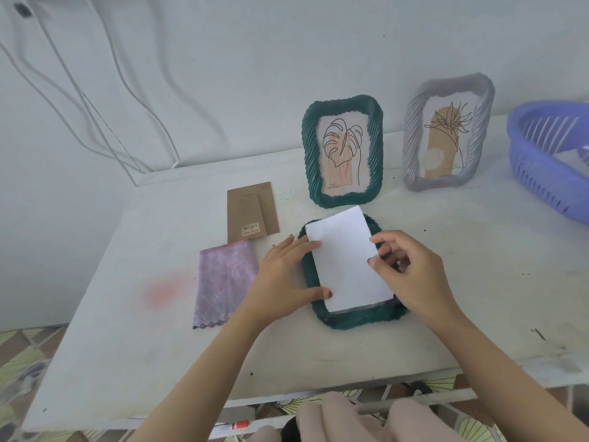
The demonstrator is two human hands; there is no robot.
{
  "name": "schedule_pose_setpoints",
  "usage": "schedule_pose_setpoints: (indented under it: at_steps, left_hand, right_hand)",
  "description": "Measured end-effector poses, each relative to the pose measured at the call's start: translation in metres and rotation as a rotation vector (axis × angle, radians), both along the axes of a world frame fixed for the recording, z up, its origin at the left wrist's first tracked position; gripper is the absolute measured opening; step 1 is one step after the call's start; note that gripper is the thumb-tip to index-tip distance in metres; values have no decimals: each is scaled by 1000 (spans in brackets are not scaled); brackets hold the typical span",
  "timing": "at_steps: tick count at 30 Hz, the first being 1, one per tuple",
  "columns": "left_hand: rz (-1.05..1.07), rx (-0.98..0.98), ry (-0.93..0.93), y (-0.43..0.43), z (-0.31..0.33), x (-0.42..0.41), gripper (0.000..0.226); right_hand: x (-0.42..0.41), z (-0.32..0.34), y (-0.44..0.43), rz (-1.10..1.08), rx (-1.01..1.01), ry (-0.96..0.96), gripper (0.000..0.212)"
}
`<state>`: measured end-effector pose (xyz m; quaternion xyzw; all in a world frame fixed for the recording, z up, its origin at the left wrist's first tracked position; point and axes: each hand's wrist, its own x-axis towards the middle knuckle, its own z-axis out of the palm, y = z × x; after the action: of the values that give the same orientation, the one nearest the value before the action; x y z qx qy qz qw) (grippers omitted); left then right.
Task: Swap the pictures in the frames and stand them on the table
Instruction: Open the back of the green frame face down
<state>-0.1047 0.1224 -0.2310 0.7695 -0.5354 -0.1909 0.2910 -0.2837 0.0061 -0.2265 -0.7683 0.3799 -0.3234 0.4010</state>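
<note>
White scuffed table (134, 330) against a pale wall (255, 59) with hanging cables (153, 121). At right, purple slotted basket (541, 183), contents unclear. Upright: ribbed green frame (310, 148), ribbed grey frame (411, 145). Mid-table, flat green frame (360, 320) under a white sheet (345, 266); left hand (283, 275) flat, pressing its left edge, right hand (414, 272) pinching the sheet. Nearby brown backing board (251, 208), lilac cloth (223, 282).

We are seeing soft, even light filling the scene, bright and slightly cool. The white sheet (347, 260) is showing as the brightest patch, nearly washing out. Faint, short shadows are falling on the table (127, 314) under the left hand (287, 275) and right hand (411, 272). The wide lens is bowing the table's edges, and the basket (526, 173) at its far right corner and the cables (84, 95) are smearing softly.
</note>
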Motion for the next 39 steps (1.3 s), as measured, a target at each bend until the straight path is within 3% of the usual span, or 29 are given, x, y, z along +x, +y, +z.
schedule_pose_setpoints:
  at_steps: [10, 16, 21, 24, 28, 32, 36, 39]
  left_hand:
    - [46, -168, -88, -3, -5, -2, 69]
    - [31, -86, -58, -1, -6, -2, 65]
    - [-6, -104, 7, -2, -2, -3, 59]
    - [15, -137, 110, -3, 3, -4, 49]
    - [72, -177, 328, -9, 16, -11, 32]
    - [145, -201, 735, -24, 35, -27, 27]
    - [170, -238, 825, -50, 45, -48, 32]
    - [171, -255, 834, -75, 49, -69, 33]
  right_hand:
    - [-1, -2, 3, -69, -51, -30, 31]
    - [-3, -14, 14, -211, -353, 28, 32]
    - [-2, -15, 13, -120, -303, -115, 28]
    - [-3, -13, 9, -67, -186, -203, 32]
    - [-7, -3, 4, -29, 188, -347, 36]
    - [-19, 6, -11, 6, 319, -413, 32]
    - [-42, 16, -38, 48, 233, -383, 33]
    - [-74, 27, -72, -68, -142, -233, 25]
